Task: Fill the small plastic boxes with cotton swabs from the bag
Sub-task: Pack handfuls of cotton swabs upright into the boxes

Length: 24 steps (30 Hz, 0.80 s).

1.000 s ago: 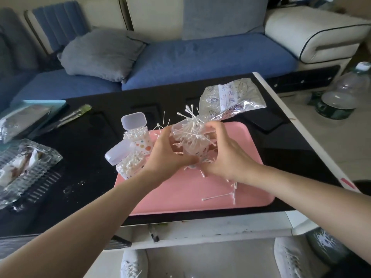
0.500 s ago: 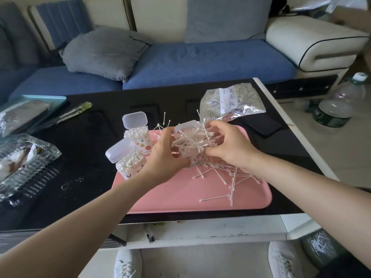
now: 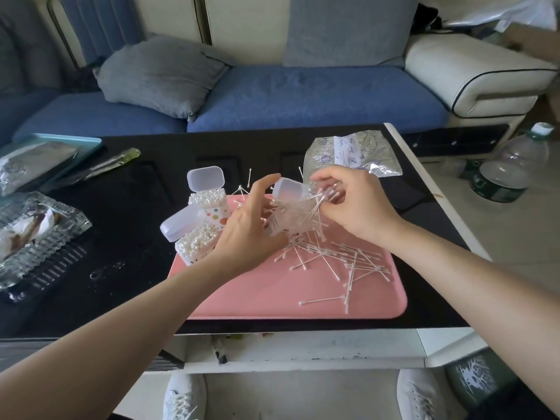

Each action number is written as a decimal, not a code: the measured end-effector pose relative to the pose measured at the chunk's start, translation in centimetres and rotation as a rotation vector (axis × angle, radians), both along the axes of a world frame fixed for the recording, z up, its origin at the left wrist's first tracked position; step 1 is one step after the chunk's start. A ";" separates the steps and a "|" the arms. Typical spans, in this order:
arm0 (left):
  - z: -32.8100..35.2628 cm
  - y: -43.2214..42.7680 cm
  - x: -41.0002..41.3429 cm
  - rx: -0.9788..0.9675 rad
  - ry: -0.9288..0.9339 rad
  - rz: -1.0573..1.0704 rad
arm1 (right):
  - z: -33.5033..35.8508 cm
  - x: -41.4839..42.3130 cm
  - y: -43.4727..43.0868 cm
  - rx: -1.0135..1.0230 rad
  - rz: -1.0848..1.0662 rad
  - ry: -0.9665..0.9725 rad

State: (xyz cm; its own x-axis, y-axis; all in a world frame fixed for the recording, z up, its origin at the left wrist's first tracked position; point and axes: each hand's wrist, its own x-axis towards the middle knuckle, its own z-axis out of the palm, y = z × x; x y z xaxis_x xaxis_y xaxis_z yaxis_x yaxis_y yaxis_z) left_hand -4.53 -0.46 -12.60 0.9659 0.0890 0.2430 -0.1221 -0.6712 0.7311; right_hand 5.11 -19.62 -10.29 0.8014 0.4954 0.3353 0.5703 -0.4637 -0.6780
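Tray (image 3: 272,295) catches loose swabs (image 3: 351,262); bag (image 3: 354,153) lies flat behind it. L hand (image 3: 245,234), fingers spread, steadies third box (image 3: 288,189) w/ thumb underneath so R hand (image 3: 357,204) can feed in its pinched swab bundle (image 3: 306,207). Two full boxes (image 3: 197,247) sit left, lids up.

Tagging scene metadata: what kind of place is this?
Most likely a home living room: a blue sofa with a grey cushion sits behind a black table holding a pink tray.
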 end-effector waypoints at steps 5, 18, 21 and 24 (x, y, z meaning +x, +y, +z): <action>-0.4 -0.1 0.0 0.104 0.015 -0.049 | 0.4 -0.2 0.1 0.044 0.116 0.159; -1.8 0.2 0.9 -0.207 0.173 0.040 | -1.3 -0.2 0.3 0.002 0.076 0.079; -2.0 0.5 1.1 -0.239 0.227 0.052 | -1.1 -0.5 0.5 0.018 0.097 0.064; -2.1 0.7 1.3 -0.215 0.224 0.070 | -0.9 -0.9 0.6 -0.060 0.150 0.005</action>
